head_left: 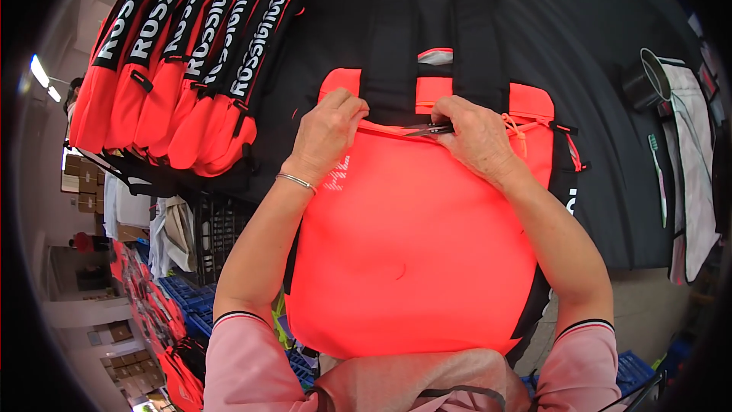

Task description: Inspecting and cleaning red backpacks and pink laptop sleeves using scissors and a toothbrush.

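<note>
Nearest: neon-orange backpack [412, 259] lying flat, bottom end at the body, top end and black straps [431, 38] pointing away across the black surface [595, 69].

Left hand [326, 133] closed in a pinch on the fabric at the top seam, just left of the straps; fingers [347, 111] curled tight, nothing else in them. Right hand [476, 137] closed around small thread snips [427, 130], blade tips pointing left along the seam toward the left hand. Looks like loose-thread trimming at the zipper line.

To do it well, judging from this:
- keep seam taut between both hands so stray thread stands off the fabric
- lay blades flat and parallel to seam, tips off the orange shell and the zipper tape
- cut close to the stitch, never into the stitch line
- mind the orange zip pull cord [517, 126] just right of the right hand; easy to nick

Beyond, far left: stack of finished orange-and-black bags [183, 61], well apart. Far right: toothbrush [657, 175] and a roll of black tape [644, 80] on the surface, clear of the work.
</note>
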The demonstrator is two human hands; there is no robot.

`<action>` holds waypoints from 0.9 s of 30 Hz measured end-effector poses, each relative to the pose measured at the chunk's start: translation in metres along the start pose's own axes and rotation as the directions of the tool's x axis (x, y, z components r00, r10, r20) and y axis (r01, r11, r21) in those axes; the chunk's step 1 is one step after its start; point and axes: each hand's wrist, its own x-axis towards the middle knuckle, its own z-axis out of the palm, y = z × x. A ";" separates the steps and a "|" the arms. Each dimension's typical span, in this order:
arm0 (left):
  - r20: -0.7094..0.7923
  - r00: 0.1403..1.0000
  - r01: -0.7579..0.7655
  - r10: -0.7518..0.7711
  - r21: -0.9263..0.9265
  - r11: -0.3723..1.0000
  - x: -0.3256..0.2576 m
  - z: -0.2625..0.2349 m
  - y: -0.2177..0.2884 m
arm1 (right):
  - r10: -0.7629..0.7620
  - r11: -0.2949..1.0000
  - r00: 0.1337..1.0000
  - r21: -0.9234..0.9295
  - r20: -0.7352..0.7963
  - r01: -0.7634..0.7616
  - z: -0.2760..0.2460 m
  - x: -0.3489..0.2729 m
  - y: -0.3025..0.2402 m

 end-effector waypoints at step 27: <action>-0.141 0.986 0.081 -0.093 -0.091 0.993 -0.007 0.014 -0.005 | -0.205 0.957 0.979 -0.214 -0.018 0.197 0.046 0.062 -0.029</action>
